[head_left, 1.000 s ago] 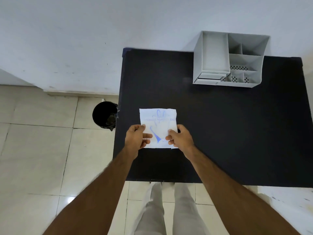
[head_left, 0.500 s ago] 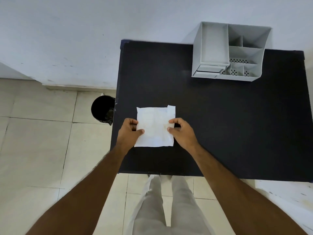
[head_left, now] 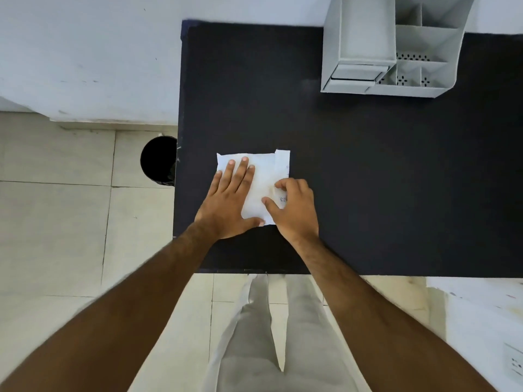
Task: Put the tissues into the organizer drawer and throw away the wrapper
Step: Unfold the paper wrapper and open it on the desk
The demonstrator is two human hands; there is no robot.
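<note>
A white tissue pack (head_left: 261, 179) in its wrapper lies plain side up on the black table (head_left: 368, 179), near the left front. My left hand (head_left: 230, 200) rests flat on its left half with fingers spread. My right hand (head_left: 294, 210) pinches the wrapper's flap at the pack's right edge, fingers curled on it. The grey organizer (head_left: 390, 49) stands at the table's back right, its drawer (head_left: 356, 76) at the front left corner looking slightly pulled out.
A black waste bin (head_left: 158, 161) stands on the tiled floor just left of the table. A white wall runs behind. My legs show below the table's front edge. White papers (head_left: 481, 306) lie at the lower right.
The pack was turned over from printed side to plain side and laid down on the table. My left hand went from gripping its edge to pressing flat on it; my right hand now pinches the flap.
</note>
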